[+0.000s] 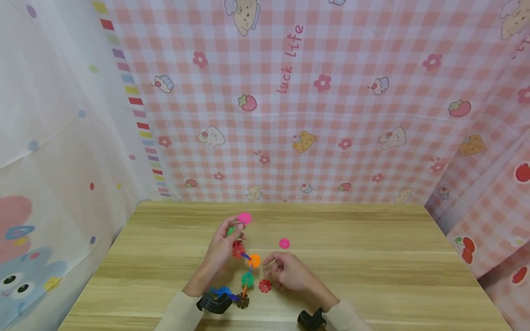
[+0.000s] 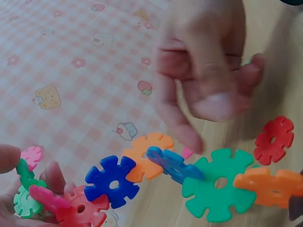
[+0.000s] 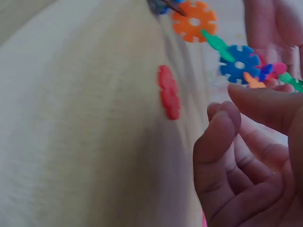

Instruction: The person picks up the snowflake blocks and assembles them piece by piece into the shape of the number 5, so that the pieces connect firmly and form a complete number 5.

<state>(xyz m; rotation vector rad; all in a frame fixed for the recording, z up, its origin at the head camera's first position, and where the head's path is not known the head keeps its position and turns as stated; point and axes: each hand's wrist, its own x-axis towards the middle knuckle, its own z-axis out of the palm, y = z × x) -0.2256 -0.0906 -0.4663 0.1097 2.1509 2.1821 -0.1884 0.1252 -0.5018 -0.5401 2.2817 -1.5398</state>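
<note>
In the head view my left hand (image 1: 219, 250) pinches the upper end of a chain of slotted plastic flower discs near a green disc (image 1: 232, 231). A pink disc (image 1: 244, 218) tops the chain. Below hang a red disc (image 1: 238, 249), an orange disc (image 1: 254, 261), a teal-green disc (image 1: 247, 279) and more, down past my left wrist. My right hand (image 1: 290, 271) hovers beside the chain, fingers loosely bent, holding nothing. A loose red disc (image 1: 265, 286) is just left of it. The left wrist view shows a dark blue disc (image 2: 112, 182) joined to the chain.
A loose pink disc (image 1: 284, 243) lies on the wooden table (image 1: 372, 257) beyond my right hand. Black wrist bands (image 1: 214, 303) sit on both wrists. A pink checked cloth (image 1: 331, 115) hangs behind the table's far edge, with a white curtain (image 1: 62, 115) to the left.
</note>
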